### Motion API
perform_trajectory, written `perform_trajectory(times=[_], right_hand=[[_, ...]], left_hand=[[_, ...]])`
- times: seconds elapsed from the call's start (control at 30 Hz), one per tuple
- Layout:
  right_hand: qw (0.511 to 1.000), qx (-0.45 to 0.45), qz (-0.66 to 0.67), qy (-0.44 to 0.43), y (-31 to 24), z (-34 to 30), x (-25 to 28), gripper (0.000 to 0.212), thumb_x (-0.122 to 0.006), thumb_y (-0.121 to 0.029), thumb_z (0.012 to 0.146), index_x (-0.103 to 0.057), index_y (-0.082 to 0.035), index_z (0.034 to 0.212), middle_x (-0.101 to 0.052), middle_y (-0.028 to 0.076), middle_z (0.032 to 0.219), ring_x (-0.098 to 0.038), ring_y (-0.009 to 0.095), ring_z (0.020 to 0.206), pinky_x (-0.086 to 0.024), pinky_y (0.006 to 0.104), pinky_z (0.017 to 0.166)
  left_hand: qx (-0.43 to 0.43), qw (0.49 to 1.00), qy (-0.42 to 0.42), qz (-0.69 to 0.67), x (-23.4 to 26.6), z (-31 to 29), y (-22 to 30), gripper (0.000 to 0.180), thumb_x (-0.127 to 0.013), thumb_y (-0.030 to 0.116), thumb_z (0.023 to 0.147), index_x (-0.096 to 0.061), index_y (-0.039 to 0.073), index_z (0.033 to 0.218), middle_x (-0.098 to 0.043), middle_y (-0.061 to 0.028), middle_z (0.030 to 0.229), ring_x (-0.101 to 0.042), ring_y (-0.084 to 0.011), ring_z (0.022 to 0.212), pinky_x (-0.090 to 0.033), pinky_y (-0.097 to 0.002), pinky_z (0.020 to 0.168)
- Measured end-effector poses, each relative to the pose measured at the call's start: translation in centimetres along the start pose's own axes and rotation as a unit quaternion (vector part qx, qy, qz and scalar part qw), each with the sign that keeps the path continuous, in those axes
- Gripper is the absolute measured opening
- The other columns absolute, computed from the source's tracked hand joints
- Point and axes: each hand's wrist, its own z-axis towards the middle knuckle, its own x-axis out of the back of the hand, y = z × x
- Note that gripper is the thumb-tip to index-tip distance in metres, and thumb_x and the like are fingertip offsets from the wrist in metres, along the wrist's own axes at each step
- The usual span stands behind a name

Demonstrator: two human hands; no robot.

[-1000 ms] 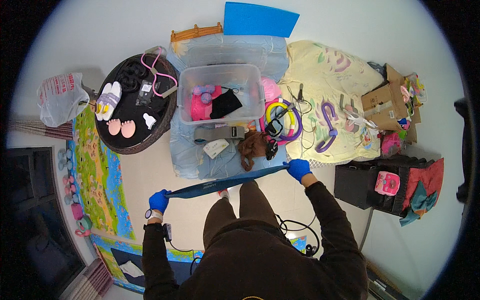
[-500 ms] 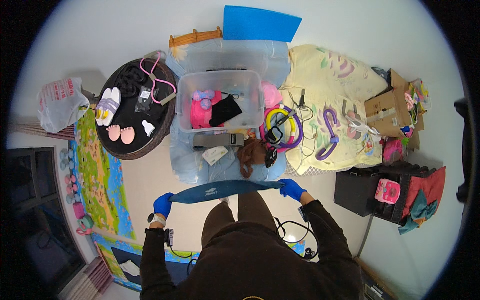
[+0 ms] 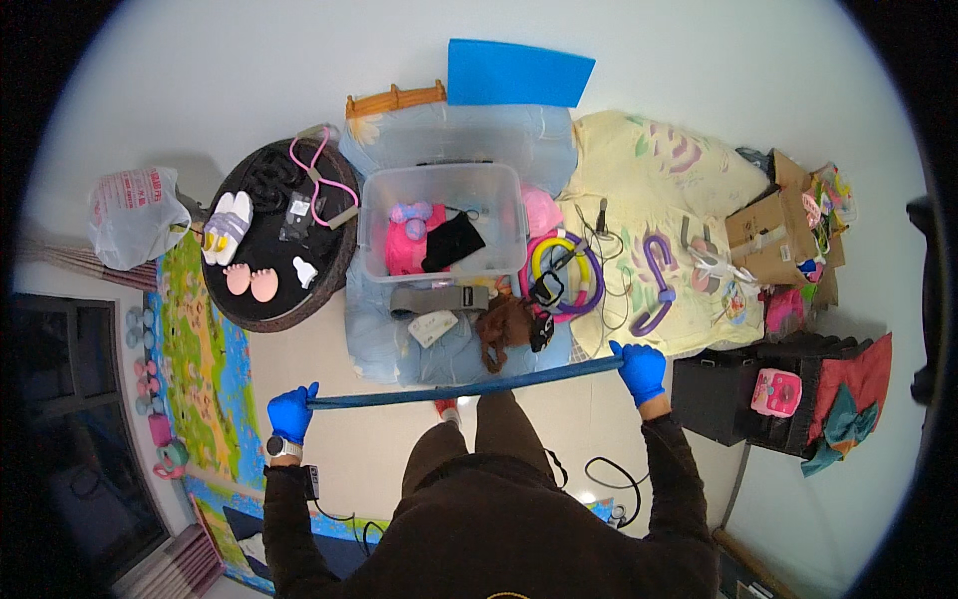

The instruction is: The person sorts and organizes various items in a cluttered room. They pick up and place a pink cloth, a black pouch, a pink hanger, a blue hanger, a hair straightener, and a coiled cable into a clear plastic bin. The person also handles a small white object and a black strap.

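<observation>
A dark blue resistance band (image 3: 469, 387) is pulled taut across the space before my body, seen as a narrow strip. At its left end my left hand (image 3: 290, 413), in a blue glove, is closed on it. The other end is gripped by my right hand (image 3: 641, 373), also blue-gloved, a little higher. Beyond the band, on the blue floral cover (image 3: 374, 351), lie a grey strap (image 3: 429, 299), a white packet (image 3: 435, 327) and a brown cloth item (image 3: 507, 327).
A clear plastic bin (image 3: 371, 240) holds pink and black items and small balls. Left stands a round dark table (image 3: 269, 299) with white shoes (image 3: 228, 228). Exercise rings (image 3: 596, 275) and a purple curved bar (image 3: 661, 270) lie right, near a cardboard box (image 3: 763, 228) and black cabinet (image 3: 711, 394).
My hands have moved apart, left hand leftward and right hand rightward and slightly up. The band has gone from a wide sagging shape to a narrow, straight strip.
</observation>
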Motion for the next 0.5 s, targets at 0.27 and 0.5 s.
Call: perform_trajectory(times=[0.27,0.5], right_hand=[[0.990,-0.072,-0.053,0.113,-2.1,-0.5,1.0,0.039,-0.060,-0.037,0.083,-0.046,-0.014,0.054,-0.046,0.006,0.054,-0.050,0.023,0.047,-0.037,0.0362,0.043],[0.991,-0.068,0.024,0.110,-4.5,0.1,-0.4,0.041,-0.060,-0.040,0.080,-0.050,-0.013,0.051,-0.049,0.008,0.053,-0.052,0.025,0.049,-0.038,0.0380,0.044]], left_hand=[[0.043,0.994,0.086,-0.055,2.2,0.7,3.2,0.038,-0.063,0.033,0.082,-0.048,0.012,0.054,-0.049,-0.0096,0.052,-0.050,-0.0278,0.044,-0.037,-0.0381,0.042],[0.062,0.982,0.119,-0.131,2.1,2.7,5.2,0.031,-0.066,0.027,0.079,-0.051,0.011,0.057,-0.052,-0.0108,0.057,-0.053,-0.0291,0.048,-0.039,-0.0371,0.043]])
